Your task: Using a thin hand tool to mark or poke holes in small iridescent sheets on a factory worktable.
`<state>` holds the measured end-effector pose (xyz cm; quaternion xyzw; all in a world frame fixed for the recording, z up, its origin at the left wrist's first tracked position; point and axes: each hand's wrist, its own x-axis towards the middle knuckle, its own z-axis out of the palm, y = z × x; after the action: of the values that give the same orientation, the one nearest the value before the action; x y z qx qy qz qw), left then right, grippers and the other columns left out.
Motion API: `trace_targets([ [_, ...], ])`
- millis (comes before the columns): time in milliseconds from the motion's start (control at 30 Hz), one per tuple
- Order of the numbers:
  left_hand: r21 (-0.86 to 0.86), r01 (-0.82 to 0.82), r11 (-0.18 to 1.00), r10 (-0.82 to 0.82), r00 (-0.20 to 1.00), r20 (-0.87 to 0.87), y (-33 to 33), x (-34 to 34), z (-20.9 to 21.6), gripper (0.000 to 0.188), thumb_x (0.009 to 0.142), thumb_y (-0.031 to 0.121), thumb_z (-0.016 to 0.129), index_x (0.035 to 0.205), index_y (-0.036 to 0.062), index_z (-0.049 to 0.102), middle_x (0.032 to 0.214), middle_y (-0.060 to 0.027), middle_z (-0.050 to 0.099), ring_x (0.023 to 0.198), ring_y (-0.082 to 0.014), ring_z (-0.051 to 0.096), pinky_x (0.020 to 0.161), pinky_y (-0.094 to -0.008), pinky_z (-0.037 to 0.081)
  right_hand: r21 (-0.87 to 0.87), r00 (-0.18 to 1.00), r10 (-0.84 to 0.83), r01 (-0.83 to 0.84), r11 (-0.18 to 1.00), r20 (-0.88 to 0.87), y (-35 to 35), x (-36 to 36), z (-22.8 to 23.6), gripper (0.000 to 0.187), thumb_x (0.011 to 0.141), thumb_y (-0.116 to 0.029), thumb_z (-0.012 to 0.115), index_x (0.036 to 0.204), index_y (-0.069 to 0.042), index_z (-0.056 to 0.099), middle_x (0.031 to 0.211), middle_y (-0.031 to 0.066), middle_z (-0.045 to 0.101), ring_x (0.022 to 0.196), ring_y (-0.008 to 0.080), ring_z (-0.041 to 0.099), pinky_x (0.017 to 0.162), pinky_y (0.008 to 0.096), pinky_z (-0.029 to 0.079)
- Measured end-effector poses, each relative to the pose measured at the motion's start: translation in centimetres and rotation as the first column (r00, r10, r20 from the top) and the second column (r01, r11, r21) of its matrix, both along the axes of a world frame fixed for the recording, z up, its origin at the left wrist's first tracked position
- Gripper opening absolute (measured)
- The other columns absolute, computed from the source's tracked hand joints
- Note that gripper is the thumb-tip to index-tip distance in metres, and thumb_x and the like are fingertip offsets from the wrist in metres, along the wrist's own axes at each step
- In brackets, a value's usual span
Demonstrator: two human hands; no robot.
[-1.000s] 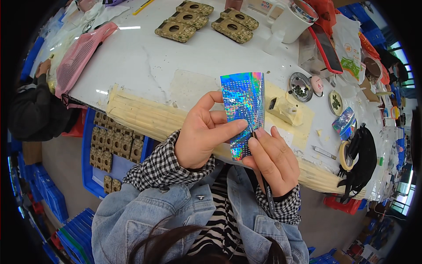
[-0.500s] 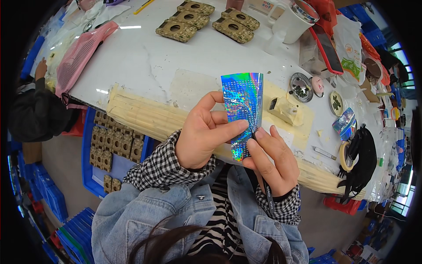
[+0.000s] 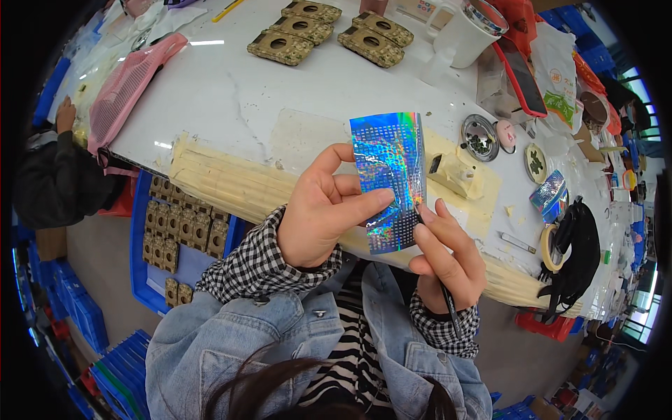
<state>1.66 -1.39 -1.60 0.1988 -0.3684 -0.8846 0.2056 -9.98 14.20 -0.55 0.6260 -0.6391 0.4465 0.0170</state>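
Observation:
A shiny holographic sheet of small stickers [image 3: 385,150] is held upright over the table's near edge. My left hand [image 3: 318,210] pinches its left side between thumb and fingers. Slim black tweezers [image 3: 450,304] sit in my right hand [image 3: 453,255], their tip at the sheet's lower right edge. Whether the tip grips a sticker is too small to tell. Just beyond my right hand stands a block wrapped in yellowish tape [image 3: 458,175].
Camouflaged toy tank hulls [image 3: 301,28] stand on the far table; more fill a blue tray [image 3: 138,262] low at left. To the right are a metal dish [image 3: 467,129], a red-cased phone [image 3: 519,77], a tape roll [image 3: 551,253] and a white mug [image 3: 462,42]. Another person's hand [image 3: 66,115] shows far left.
My right hand with the tweezers has moved slightly right, away from the sheet's middle. The sheet now lies flatter, with its lower part uncovered. My left hand has barely moved.

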Motion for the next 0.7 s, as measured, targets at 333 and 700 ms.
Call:
trace_targets([
  [333,-0.047,-0.136,0.990,0.135,0.990,-0.031,-2.3,0.8,-0.3,0.041,0.087,-0.004,0.060,0.122,-0.0007,0.039,0.102,-0.0172,0.067,0.091,-0.0191,0.067,0.078,-0.0313,0.056,0.177,0.944,-0.190,0.242,0.954,-0.269,4.0,-1.9,-3.3,0.031,0.074,-0.016,0.075,0.103,-0.006,0.068,0.093,0.0119,0.066,0.093,0.0272,0.066,0.087,0.0458,0.053],
  [700,-0.058,-0.130,0.990,0.128,0.991,-0.036,-2.2,0.9,-0.3,0.042,0.087,-0.004,0.060,0.123,0.0005,0.039,0.105,-0.0170,0.066,0.094,-0.0186,0.066,0.082,-0.0304,0.055,0.258,0.919,-0.132,0.239,0.936,-0.370,3.4,-1.7,-3.4,0.026,0.071,-0.012,0.075,0.094,-0.006,0.066,0.097,0.0102,0.067,0.100,0.0284,0.062,0.092,0.0467,0.050],
])
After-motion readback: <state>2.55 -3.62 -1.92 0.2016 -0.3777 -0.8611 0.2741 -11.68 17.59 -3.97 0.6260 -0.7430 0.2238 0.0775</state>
